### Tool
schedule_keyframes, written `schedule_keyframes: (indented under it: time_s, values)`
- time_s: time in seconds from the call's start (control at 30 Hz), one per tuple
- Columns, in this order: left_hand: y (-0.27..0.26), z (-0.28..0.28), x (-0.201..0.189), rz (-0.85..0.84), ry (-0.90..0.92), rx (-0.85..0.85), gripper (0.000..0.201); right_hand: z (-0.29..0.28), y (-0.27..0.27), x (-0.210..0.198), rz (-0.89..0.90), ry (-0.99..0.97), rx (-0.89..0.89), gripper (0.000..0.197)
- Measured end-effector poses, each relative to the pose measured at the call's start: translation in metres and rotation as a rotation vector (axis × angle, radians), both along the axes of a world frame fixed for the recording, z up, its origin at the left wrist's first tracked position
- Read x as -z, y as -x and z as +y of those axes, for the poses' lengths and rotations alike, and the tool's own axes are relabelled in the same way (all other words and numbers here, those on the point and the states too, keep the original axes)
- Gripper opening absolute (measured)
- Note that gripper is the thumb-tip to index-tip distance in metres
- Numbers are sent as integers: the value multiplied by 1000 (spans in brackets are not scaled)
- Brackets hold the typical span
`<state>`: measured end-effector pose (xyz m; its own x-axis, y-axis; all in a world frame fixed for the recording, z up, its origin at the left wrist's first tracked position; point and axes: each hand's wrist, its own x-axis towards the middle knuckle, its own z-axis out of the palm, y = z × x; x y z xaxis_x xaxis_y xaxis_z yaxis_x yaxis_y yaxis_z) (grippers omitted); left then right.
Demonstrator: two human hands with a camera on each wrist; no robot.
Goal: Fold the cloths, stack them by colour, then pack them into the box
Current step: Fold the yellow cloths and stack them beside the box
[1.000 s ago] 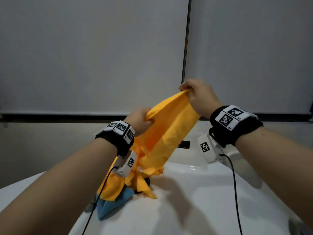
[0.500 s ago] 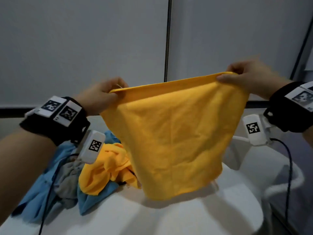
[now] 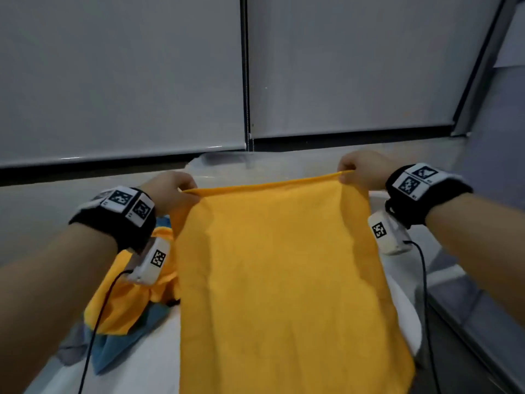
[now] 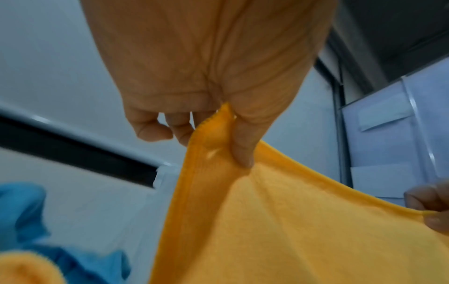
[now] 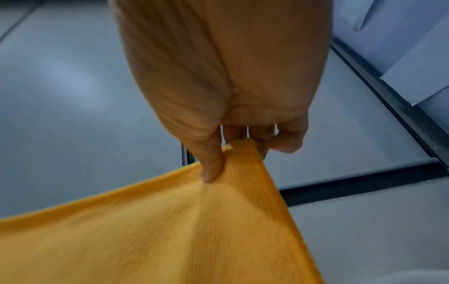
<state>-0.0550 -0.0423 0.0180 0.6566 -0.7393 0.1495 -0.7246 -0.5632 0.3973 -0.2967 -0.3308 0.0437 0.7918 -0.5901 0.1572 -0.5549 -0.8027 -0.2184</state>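
1. Below and to the outside of my left hand (image 3: 167,186) lies the unfolded heap (image 3: 122,305): a crumpled orange cloth on top, blue and grey ones under it, all on the white table (image 3: 147,362). None of them is folded or stacked yet, by the look of it.
2. My left hand pinches the left top corner of the orange cloth (image 3: 284,280), thumb (image 4: 243,149) pressed on the near face against the fingers behind; the remaining fingers curl loosely and hold nothing.
3. Between my hands the top hem runs nearly taut, sagging only a little, and the cloth hangs from it as a flat sheet towards me, over the table. Its lower edge runs out of the head view, so I cannot tell whether it touches the table.
4. My right hand (image 3: 360,169) pinches the right top corner the same way, thumb (image 5: 213,165) on the near face, other fingers tucked behind the hem.
5. Beyond my right hand, against the wall, stands a pale translucent container (image 4: 398,134), possibly the box; I cannot be sure.
6. I judge the cloth light, soft and limp, like fleecy microfibre: it will not slip from a pinch, but it will droop and wrinkle wherever it is unsupported.
7. The corners are the right hold. For a fold I would lay it flat, then bring corner to corner.
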Motion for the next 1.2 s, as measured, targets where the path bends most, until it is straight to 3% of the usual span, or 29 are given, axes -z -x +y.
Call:
schedule_keyframes:
  time_s: [0.13,0.37,0.53,0.7,0.83,0.97,1.07,1.2]
  values:
    - [-6,-19,36,22,57,-72,4,-19,-20,39,-22,4,55,4]
    - [-11,-11,66,96,48,165,15,-24,3,64,-81,-21,14,5]
    - [6,16,90,167,-63,283,15,-17,43,97,50,-145,-81,24]
    - [31,36,128,188,-223,505,16,-3,75,135,206,-179,-177,28]
    - [50,48,149,176,-299,521,8,8,89,158,266,-146,-233,17]
    - [69,65,156,191,-166,482,22,16,106,161,187,-101,-231,32]
    - [84,76,165,-20,-100,549,37,23,118,165,126,8,-282,36]
    - [96,86,170,-366,-236,640,33,28,134,172,175,277,-409,24]
